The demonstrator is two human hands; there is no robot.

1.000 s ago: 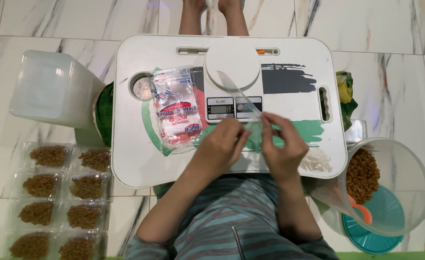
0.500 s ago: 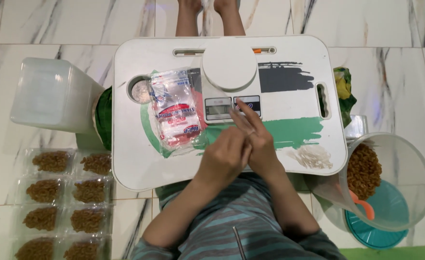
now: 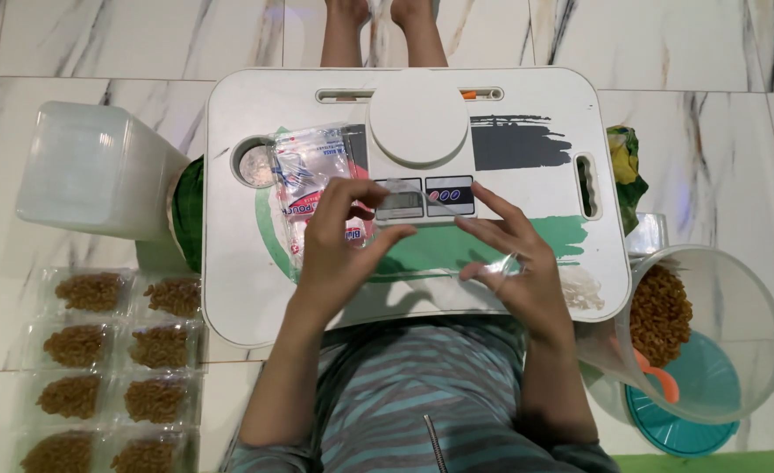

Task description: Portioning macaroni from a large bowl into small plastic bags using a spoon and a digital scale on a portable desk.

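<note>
Scale (image 3: 419,140) on tray (image 3: 229,298), pouches (image 3: 312,188) left

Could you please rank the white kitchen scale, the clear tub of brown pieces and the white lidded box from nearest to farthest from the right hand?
From the right hand:
1. White kitchen scale, just ahead.
2. Clear tub, right.
3. White lidded box, far left.

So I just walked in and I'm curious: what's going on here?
A person sits at a white lap table, both hands holding a small clear plastic bag over a white kitchen scale. The left hand and right hand pinch its edges. Filled packets lie on the floor; a tub of brown pieces stands by.
</note>
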